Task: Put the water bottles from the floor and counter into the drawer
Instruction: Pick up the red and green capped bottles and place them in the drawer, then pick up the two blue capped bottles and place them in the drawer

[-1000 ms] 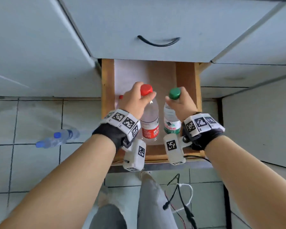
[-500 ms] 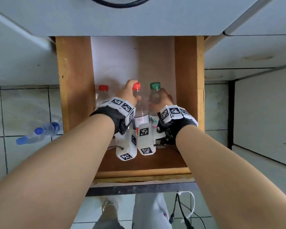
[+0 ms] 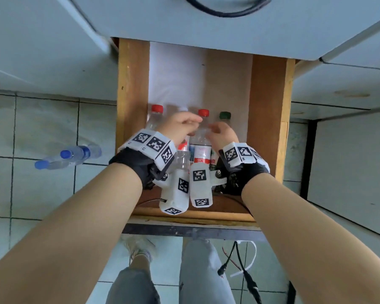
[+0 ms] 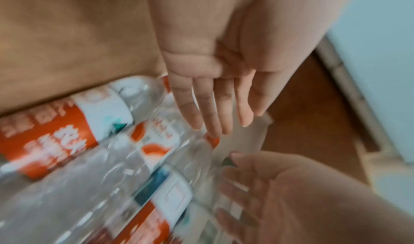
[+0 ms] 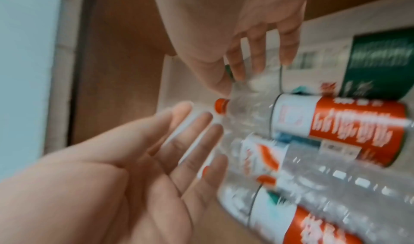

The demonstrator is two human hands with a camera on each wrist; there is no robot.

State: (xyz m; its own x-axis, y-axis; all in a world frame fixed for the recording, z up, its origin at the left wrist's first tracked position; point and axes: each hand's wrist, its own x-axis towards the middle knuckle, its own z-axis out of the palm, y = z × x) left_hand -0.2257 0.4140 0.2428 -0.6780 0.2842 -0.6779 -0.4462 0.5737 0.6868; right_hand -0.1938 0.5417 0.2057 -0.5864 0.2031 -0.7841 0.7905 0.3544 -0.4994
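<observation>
The wooden drawer (image 3: 132, 95) is pulled out, and several water bottles stand at its near end. Among them are a red-capped bottle (image 3: 203, 137) and a green-capped bottle (image 3: 224, 116). Another red-capped bottle (image 3: 156, 113) stands at the left. My left hand (image 3: 180, 126) hovers by the red-capped bottles' necks with straight fingers (image 4: 212, 106) and holds nothing. My right hand (image 3: 223, 133) is beside it, its straight fingers (image 5: 257, 53) lying at the green-capped bottle's shoulder (image 5: 257, 81). Both wrist views are blurred. Two blue-capped bottles (image 3: 68, 155) lie on the tiled floor to the left.
Above, the grey front of another drawer with a black handle (image 3: 224, 9) overhangs. Grey cabinet fronts flank the open drawer. Loose cables (image 3: 239, 266) hang below its front edge, next to my legs (image 3: 198, 273). The far half of the drawer shows a white liner (image 3: 176, 80).
Both hands lowered the red-capped and green-capped bottles into the drawer, then let go and straightened their fingers. My head has moved closer over the drawer.
</observation>
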